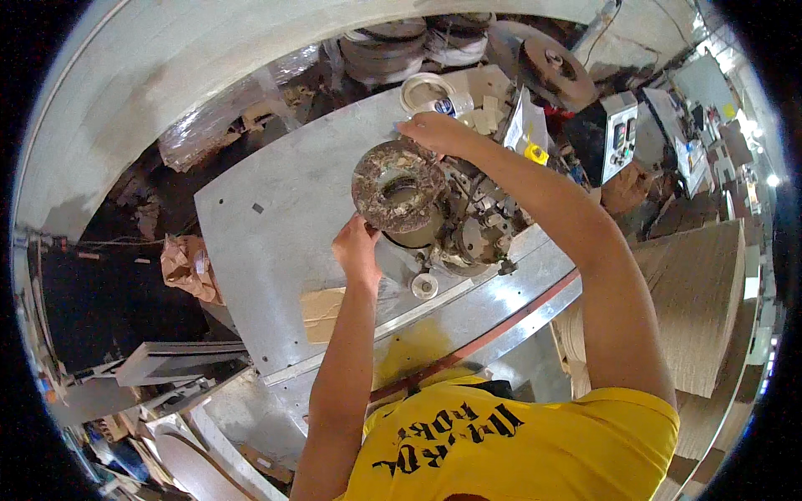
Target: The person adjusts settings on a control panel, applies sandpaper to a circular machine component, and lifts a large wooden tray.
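Observation:
A thick, round ring (399,185), rough and crusted in grey-brown, is held over the grey metal table (284,200). My left hand (357,249) grips its near-left edge, fingers closed with the tips partly hidden beneath it. At the far-right rim my right hand (434,134) is closed on it too, though the ring hides some of those fingers. Right beside the ring stands a metal mechanism (484,238) with several small fittings, and a round pan shows partly under the ring. Nearer to me lies a small white disc (424,286) with a centre hole.
A flat cardboard piece (322,316) lies left of the mechanism. At the table's far side are a white tub (426,92), small wooden blocks (487,115) and a yellow object (535,154). Stacked boards (689,301) and a control box (620,138) stand to the right.

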Tool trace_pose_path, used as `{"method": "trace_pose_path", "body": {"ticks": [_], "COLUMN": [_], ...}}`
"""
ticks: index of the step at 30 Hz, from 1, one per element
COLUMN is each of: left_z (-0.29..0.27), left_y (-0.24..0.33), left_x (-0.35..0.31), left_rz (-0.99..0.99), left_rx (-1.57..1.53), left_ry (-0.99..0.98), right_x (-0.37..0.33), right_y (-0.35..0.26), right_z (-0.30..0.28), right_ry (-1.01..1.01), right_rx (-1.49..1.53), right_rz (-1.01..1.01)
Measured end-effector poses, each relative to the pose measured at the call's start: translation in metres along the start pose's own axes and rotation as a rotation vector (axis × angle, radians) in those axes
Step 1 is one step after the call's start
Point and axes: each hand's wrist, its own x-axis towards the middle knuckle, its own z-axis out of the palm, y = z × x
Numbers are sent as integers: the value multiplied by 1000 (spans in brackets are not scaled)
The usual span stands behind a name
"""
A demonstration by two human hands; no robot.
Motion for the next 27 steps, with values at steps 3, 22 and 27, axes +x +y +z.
{"method": "trace_pose_path", "body": {"ticks": [3,22,27], "left_z": [4,-82,-92], "left_y": [-8,83,93], "left_x": [13,111,113], "left_rz": [28,348,387], "left_rx": [-10,-276,-364], "left_ry": [-19,302,329], "right_x": [15,104,109], "right_y": [14,-177,-201], "right_z": [3,56,72], "right_ry": [-22,30,117], "right_rx": [41,5,-96], "right_rz": [-37,-506,-626]}}
